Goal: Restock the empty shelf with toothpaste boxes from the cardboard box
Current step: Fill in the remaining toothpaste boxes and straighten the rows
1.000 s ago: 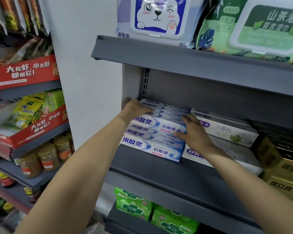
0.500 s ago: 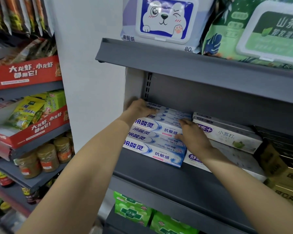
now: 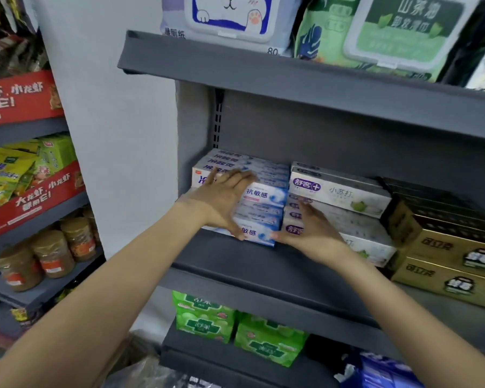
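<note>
Lower shelves: green boxes [image 3: 207, 317] stand on the shelf below, nearest the camera; no cardboard box can be made out for certain in this view.
Left arm: reaches up and forward from the lower left, forearm bare, wrist bent back.
Left hand [image 3: 221, 201]: laid flat on the front face of the blue-and-white toothpaste boxes [image 3: 263, 196], fingers straight and spread, thumb down at the lowest box; it presses, it does not grip.
Right arm: comes in from the lower right, wrist just over the shelf board.
Right hand [image 3: 312, 232]: fingers straight and together, palm against the right end of the blue-and-white stack and the front of the white toothpaste boxes [image 3: 339, 191]; it holds nothing.
Shelf [image 3: 235, 264]: grey board, bare along its front strip.
Task's thing: the blue-and-white boxes sit stacked at the left end of the middle shelf, against the side wall, touching the white stack on their right.
Step in hand: likely squaring and pushing the stack home.
Next move: probably both hands come away and go for more boxes; the stack should be flush first, or the top boxes could slide.
Far right: gold boxes [image 3: 445, 253] stand beside the white ones.
Above: wet-wipe packs [image 3: 375, 32] on the top shelf.
</note>
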Demonstrator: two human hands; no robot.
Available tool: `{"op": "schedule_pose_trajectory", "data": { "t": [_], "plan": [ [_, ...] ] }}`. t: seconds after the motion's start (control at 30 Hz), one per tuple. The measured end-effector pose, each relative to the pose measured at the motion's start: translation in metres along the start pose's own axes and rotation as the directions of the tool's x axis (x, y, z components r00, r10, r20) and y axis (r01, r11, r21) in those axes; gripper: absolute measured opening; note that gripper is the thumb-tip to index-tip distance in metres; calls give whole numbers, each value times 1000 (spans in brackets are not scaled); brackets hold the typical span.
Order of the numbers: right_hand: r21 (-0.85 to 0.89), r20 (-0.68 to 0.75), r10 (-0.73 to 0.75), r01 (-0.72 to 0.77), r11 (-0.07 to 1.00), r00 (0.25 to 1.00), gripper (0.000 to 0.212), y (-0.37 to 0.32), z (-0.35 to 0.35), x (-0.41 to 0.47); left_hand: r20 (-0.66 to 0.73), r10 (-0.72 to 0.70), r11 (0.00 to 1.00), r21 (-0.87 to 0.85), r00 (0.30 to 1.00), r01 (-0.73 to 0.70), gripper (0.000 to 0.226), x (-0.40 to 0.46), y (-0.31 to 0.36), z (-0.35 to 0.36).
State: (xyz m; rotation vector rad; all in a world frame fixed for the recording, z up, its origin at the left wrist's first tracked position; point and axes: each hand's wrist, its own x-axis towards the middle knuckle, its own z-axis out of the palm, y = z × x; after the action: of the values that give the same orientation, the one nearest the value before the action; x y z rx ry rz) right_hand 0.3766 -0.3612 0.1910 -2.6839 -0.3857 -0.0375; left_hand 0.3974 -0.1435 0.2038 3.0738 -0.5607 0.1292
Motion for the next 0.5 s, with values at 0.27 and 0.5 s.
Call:
{"op": "schedule_pose_trajectory", "data": {
  "t": [0.27,0.5],
  "plan": [
    [-180,9,-12,13,984,1000,90,0,2,1,-37,-29,999,-32,999,28,129,6,5,0],
    [-216,111,-63,86,973,992,94,21,-19,6,-83,-27,996,-86,996,20,112,13,34,-4]
  ]
}}
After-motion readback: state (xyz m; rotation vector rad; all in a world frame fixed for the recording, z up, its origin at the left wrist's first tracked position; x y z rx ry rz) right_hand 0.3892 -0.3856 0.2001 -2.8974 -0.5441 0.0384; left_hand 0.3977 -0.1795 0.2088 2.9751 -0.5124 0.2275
